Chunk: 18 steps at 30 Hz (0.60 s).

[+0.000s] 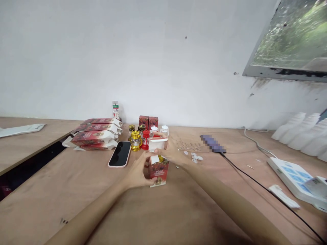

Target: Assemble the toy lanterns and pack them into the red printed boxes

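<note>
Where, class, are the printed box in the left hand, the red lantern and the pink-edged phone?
Printed box point(159, 170): head view, on its front face.
Red lantern point(145, 139): head view, on its middle, below the cap.
Pink-edged phone point(120, 153): head view, on its dark screen.

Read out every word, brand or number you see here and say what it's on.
Held red box: white script, perhaps "Christmas", too blurred to be sure.
Red boxes lying at left: white lettering, too blurred.
Labelled container by the wall: too small.
White packet: faint print, too small.
Nothing reads clearly.
</note>
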Each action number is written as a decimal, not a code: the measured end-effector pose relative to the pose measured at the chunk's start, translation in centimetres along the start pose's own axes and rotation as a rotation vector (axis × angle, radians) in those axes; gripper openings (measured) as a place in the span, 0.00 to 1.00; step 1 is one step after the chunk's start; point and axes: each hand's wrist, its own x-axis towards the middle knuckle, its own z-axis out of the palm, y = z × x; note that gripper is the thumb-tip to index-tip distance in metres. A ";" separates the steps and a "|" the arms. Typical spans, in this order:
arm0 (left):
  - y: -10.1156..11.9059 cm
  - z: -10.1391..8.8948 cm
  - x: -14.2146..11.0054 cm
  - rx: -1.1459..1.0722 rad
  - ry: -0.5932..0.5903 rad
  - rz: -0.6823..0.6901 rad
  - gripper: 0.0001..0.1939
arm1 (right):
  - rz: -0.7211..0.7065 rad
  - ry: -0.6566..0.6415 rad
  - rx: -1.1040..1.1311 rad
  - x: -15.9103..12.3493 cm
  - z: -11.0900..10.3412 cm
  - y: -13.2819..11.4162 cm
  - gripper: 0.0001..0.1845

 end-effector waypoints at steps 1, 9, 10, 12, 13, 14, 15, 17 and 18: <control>0.0 -0.1 0.0 -0.006 -0.011 -0.004 0.35 | 0.020 -0.015 0.003 0.0 0.1 -0.2 0.45; 0.1 0.4 -0.1 -0.189 -0.009 -0.048 0.48 | -0.015 -0.014 -0.013 -2.3 -0.4 -1.3 0.25; 0.0 0.6 -0.2 -0.235 0.014 -0.050 0.52 | -0.018 -0.014 -0.036 -2.6 -0.5 -1.2 0.22; -0.3 0.9 -0.3 -0.297 0.035 -0.068 0.55 | -0.039 -0.022 -0.096 -3.3 -0.6 -0.8 0.18; -0.5 1.0 -0.3 -0.310 0.026 -0.083 0.55 | -0.056 -0.028 -0.127 -3.6 -0.7 -0.6 0.17; -0.7 1.0 -0.4 -0.308 0.002 -0.097 0.54 | -0.075 -0.037 -0.160 -4.0 -0.7 -0.5 0.16; -1.0 1.0 -0.5 -0.288 -0.041 -0.108 0.52 | -0.096 -0.051 -0.194 -4.3 -0.7 -0.3 0.17; -1.5 0.9 -0.6 -0.190 -0.151 -0.113 0.45 | -0.129 -0.085 -0.264 -4.8 -0.8 -0.3 0.18; -1.7 0.9 -0.7 -0.122 -0.194 -0.105 0.42 | -0.134 -0.095 -0.303 -4.9 -0.8 -0.4 0.18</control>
